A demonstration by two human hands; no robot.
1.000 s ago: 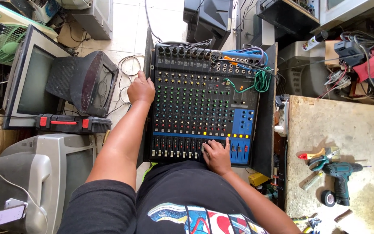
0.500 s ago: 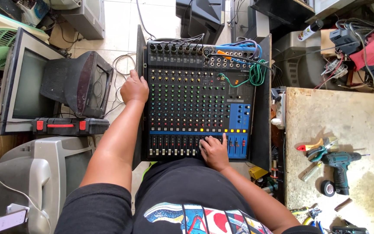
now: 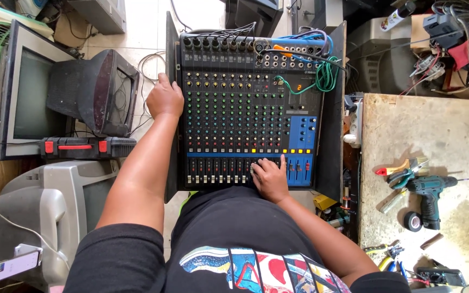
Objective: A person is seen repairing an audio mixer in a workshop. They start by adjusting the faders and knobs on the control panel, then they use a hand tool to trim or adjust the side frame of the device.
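Two bare hands rest on an audio mixer [image 3: 248,108] standing on pale floor tiles [image 3: 142,40] in a crowded repair room. The left hand [image 3: 165,99] curls its grip over the mixer's left edge; the right hand [image 3: 270,178] lies with fingers spread on the near faders, holding nothing. Old television sets [image 3: 28,89] crowd the left. At right, a stained table [image 3: 435,135] carries a cordless drill [image 3: 429,195], probably pliers [image 3: 403,173] and a tape roll [image 3: 412,221].
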